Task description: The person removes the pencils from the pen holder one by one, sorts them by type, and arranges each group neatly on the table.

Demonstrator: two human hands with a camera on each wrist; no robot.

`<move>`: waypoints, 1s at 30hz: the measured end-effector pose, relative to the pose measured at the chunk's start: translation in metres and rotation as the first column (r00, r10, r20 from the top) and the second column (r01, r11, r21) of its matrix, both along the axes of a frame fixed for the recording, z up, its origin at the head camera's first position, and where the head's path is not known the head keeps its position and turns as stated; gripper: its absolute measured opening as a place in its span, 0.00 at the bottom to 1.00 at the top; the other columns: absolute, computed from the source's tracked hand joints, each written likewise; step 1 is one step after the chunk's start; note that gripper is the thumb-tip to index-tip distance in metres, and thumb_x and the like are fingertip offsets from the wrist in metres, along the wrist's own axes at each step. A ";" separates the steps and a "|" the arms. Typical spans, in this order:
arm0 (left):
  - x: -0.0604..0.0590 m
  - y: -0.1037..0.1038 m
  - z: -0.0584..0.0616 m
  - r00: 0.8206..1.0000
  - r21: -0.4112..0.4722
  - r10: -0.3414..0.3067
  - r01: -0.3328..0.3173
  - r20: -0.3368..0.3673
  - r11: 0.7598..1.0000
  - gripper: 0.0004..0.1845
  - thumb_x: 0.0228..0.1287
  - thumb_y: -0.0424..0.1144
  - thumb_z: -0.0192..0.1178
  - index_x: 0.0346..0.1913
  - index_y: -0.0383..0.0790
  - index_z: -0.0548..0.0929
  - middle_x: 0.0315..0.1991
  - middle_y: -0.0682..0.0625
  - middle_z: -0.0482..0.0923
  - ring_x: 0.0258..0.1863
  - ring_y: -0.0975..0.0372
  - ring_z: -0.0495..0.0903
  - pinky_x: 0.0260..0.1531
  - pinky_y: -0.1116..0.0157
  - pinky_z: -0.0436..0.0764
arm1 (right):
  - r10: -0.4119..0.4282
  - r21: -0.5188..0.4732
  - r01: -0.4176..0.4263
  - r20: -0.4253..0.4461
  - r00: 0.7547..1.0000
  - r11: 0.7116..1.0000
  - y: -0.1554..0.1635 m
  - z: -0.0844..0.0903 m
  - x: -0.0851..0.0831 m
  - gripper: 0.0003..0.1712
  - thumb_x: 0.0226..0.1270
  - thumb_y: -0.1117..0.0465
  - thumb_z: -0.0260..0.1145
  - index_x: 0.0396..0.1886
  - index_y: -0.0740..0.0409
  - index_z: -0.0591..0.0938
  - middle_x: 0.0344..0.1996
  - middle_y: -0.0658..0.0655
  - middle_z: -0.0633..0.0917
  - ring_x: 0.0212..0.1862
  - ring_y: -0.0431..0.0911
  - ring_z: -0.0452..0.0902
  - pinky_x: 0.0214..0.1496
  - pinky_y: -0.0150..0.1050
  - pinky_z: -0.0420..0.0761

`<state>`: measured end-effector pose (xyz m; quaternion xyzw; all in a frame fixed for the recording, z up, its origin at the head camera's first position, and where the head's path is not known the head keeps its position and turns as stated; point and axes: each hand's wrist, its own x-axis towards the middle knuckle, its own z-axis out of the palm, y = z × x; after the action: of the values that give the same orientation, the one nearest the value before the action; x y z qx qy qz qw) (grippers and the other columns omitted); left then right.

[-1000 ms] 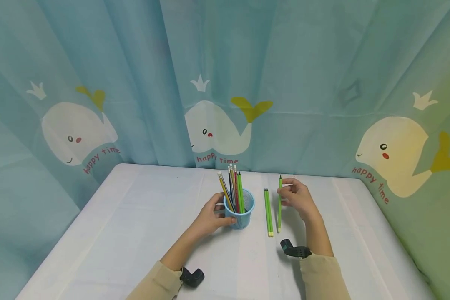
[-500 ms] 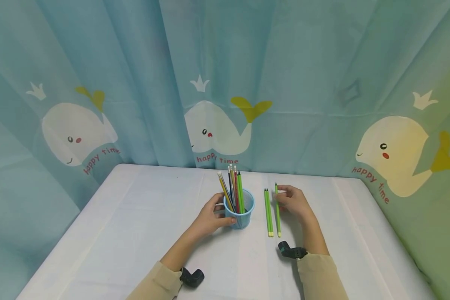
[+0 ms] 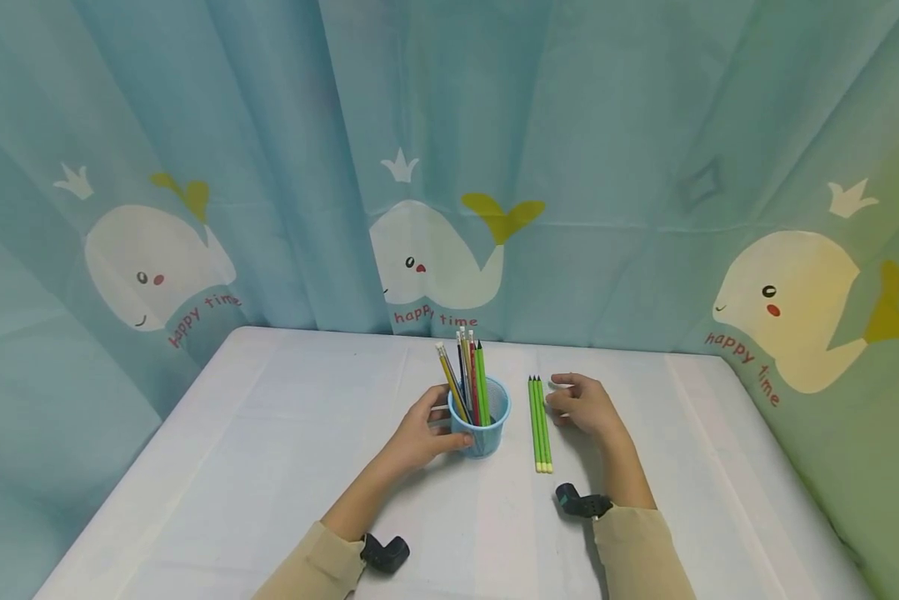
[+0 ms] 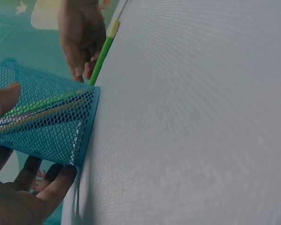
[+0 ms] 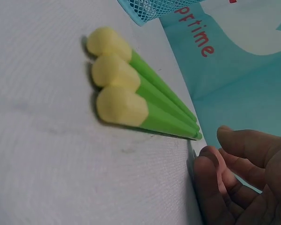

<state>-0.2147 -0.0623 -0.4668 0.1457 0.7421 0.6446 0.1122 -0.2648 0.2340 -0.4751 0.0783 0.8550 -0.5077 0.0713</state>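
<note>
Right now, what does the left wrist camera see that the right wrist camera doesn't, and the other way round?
Only the left wrist view shows the left hand, which holds the blue mesh cup, and the pencils in the cup, seen through the mesh.

Only the right wrist view shows all three green pencils distinctly, pale-ended and lying side by side.

Both show at least part of the cup, the right hand, the white table and the curtain.
</note>
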 end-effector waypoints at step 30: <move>0.000 -0.001 0.003 1.000 -0.007 -0.002 0.002 0.004 1.000 0.43 0.55 0.32 0.74 0.72 0.36 0.64 0.67 0.34 0.68 0.65 0.40 0.72 0.61 0.49 0.79 | 0.254 -0.099 -0.288 -0.267 0.930 0.952 -0.061 0.051 0.020 0.23 0.71 0.54 0.66 0.62 0.55 0.78 0.50 0.60 0.83 0.52 0.53 0.79 0.53 0.48 0.84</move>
<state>-0.2145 -0.0634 -0.4641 0.1446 0.7439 0.6422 0.1150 -0.2445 0.1725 -0.4246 -0.1106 0.8231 -0.5558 0.0372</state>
